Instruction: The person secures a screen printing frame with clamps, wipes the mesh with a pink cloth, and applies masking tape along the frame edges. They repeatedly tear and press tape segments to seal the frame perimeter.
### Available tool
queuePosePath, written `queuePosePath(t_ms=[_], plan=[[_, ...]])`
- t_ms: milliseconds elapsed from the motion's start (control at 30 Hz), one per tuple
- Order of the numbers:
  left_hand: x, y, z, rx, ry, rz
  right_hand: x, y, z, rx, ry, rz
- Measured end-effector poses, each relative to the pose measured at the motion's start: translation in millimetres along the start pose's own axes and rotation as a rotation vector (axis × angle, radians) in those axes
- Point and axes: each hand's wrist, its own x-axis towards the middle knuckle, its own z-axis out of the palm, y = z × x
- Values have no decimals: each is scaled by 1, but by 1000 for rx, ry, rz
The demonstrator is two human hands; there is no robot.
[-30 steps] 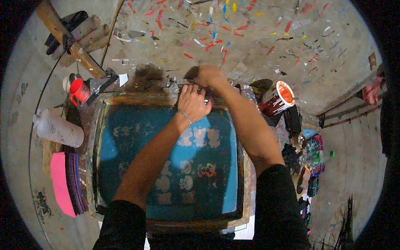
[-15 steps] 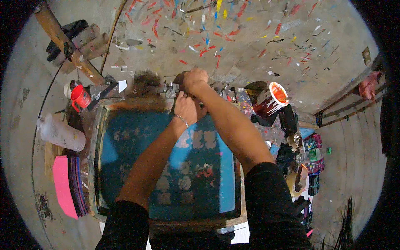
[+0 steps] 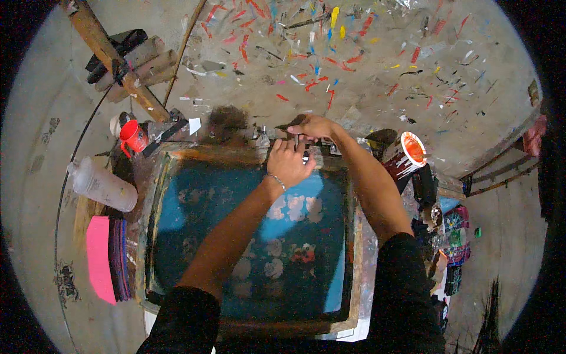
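Note:
A screen-printing frame (image 3: 356, 259) with a wooden rim lies in front of me, its blue-green mesh (image 3: 194, 218) marked with rows of pale, blotchy shapes. My left hand (image 3: 290, 164) bends over the far rim, closed around a small metal clamp that its fingers mostly hide. Just beyond and to the right, my right hand (image 3: 317, 128) is pinched over the same spot; what it holds is too small and covered to name. Left of both hands, a second metal clamp (image 3: 263, 139) shows at the far edge.
A red mug (image 3: 134, 137), a cloudy plastic bottle (image 3: 106, 186) and a pink-topped stack of sheets (image 3: 100, 259) stand left. At right are a paint-streaked tub (image 3: 411, 150) with orange-red paint and clutter. A paint-marked wall (image 3: 330, 65) rises behind; a wooden beam (image 3: 109, 53) slants at upper left.
My right hand has shifted right along the far rim, to just past my left hand. My left hand stays near the same clamp. The whole view has swung slightly.

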Motion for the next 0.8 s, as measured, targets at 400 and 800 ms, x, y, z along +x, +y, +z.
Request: queuePosePath(t_ms=[400, 800], plan=[[-5, 2, 3, 12, -52, -44, -5, -45, 24, -639, 279, 244], [-10, -5, -3, 151, -205, -22, -24, -79, 24, -569, 313, 366]])
